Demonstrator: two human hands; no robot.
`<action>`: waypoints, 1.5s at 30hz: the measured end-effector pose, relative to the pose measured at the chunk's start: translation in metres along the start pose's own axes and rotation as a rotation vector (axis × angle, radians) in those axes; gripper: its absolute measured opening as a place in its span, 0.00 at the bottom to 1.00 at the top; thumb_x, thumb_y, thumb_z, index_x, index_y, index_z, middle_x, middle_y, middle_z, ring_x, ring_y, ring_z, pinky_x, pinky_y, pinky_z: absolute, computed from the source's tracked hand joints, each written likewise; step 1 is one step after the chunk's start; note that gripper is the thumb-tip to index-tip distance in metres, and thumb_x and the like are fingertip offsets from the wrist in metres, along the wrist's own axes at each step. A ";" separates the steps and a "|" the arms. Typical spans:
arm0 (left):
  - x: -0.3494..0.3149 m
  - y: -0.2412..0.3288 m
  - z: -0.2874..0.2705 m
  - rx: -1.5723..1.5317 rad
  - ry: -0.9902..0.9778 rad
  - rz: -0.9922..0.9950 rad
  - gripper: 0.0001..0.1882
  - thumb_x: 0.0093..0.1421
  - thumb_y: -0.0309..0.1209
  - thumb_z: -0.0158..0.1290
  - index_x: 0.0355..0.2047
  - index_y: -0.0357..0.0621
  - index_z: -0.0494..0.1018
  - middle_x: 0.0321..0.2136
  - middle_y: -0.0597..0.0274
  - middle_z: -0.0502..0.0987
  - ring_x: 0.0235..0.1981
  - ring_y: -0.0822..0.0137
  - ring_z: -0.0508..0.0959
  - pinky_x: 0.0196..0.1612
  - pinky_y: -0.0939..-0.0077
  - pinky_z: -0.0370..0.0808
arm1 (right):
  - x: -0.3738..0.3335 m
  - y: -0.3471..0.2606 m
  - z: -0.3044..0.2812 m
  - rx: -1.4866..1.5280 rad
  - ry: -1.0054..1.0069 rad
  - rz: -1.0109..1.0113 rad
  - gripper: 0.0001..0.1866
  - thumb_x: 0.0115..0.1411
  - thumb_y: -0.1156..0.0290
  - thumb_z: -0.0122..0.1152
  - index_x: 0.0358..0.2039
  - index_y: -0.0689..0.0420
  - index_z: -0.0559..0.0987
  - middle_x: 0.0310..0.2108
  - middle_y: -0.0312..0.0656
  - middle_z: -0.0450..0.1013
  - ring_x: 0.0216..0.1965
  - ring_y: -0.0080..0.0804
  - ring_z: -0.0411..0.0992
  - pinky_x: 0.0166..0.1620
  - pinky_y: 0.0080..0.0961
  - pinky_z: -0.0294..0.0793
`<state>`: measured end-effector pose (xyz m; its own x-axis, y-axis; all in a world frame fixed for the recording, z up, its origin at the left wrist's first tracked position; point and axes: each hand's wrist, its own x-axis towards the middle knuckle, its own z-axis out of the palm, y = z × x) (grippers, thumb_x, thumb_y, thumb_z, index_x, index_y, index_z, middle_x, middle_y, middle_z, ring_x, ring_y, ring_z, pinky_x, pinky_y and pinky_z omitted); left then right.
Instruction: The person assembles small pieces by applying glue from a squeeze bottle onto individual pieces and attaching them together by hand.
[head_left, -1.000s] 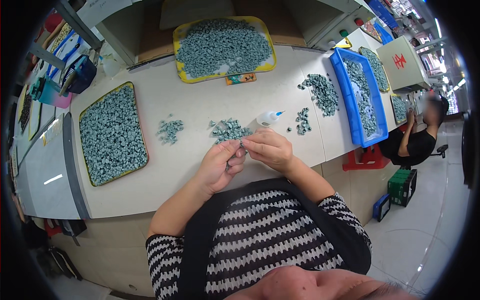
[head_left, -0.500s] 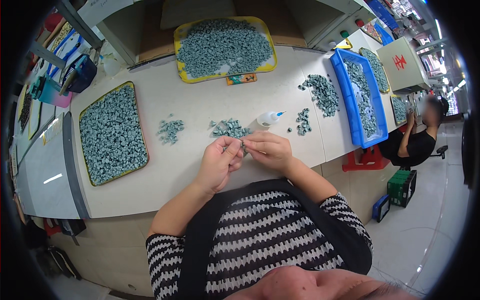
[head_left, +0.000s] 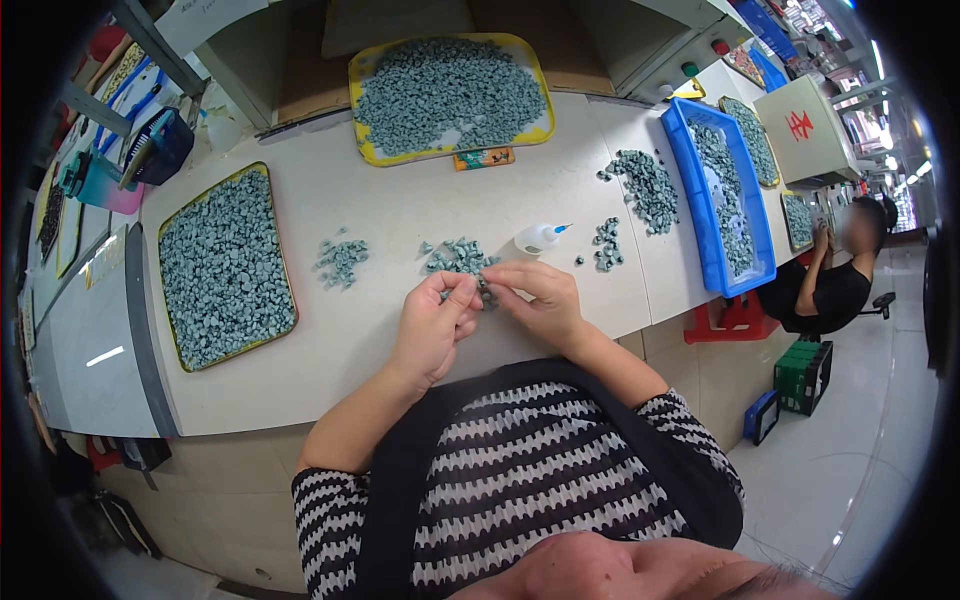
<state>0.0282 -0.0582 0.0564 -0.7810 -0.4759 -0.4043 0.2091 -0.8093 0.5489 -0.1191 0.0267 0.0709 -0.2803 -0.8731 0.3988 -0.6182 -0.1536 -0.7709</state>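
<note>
My left hand (head_left: 437,325) is closed, thumb pressed against curled fingers, just in front of a small pile of grey-green pebble-like pieces (head_left: 458,254). What its fingertips pinch is too small to make out. Facing it, my right hand (head_left: 545,308) holds its thumb and forefinger slightly apart beside the left fingertips, with several pieces showing around the gap. Right behind this hand, a white squeeze bottle (head_left: 537,238) with a blue tip lies on the white table (head_left: 400,210).
Yellow-rimmed trays of the same pieces stand at the left (head_left: 297,300) and far middle (head_left: 549,120). Smaller heaps lie left (head_left: 343,262) and right (head_left: 607,245), with a larger heap (head_left: 648,190) beyond. A blue bin (head_left: 712,275) borders the right side. Further right sits another person (head_left: 840,290).
My right thumb and forefinger have parted from their pinch, and the right hand has shifted slightly. My left hand stays nearly in place.
</note>
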 end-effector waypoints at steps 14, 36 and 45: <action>0.001 0.006 0.009 -0.094 -0.032 -0.070 0.16 0.66 0.34 0.41 0.45 0.32 0.66 0.22 0.70 0.62 0.19 0.80 0.57 0.21 0.87 0.56 | -0.008 0.026 -0.032 -0.212 0.145 0.241 0.23 0.54 0.82 0.51 0.52 0.63 0.64 0.49 0.45 0.64 0.44 0.32 0.67 0.46 0.24 0.65; 0.003 0.002 0.005 -0.225 -0.132 -0.045 0.10 0.64 0.29 0.45 0.43 0.39 0.67 0.28 0.65 0.67 0.22 0.79 0.60 0.24 0.85 0.59 | 0.003 0.007 -0.051 -0.479 -0.038 -0.097 0.26 0.41 0.81 0.64 0.44 0.56 0.73 0.39 0.41 0.71 0.41 0.38 0.70 0.45 0.32 0.64; 0.005 0.004 -0.001 -0.328 -0.100 -0.126 0.05 0.64 0.29 0.45 0.37 0.41 0.65 0.27 0.64 0.66 0.20 0.79 0.58 0.20 0.87 0.55 | 0.010 -0.001 -0.057 -0.577 0.018 -0.226 0.21 0.39 0.75 0.64 0.39 0.51 0.76 0.35 0.31 0.73 0.36 0.31 0.70 0.41 0.29 0.60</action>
<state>0.0254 -0.0643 0.0556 -0.8630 -0.3424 -0.3714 0.2722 -0.9346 0.2291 -0.1630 0.0442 0.1038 -0.1050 -0.8396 0.5330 -0.9599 -0.0546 -0.2751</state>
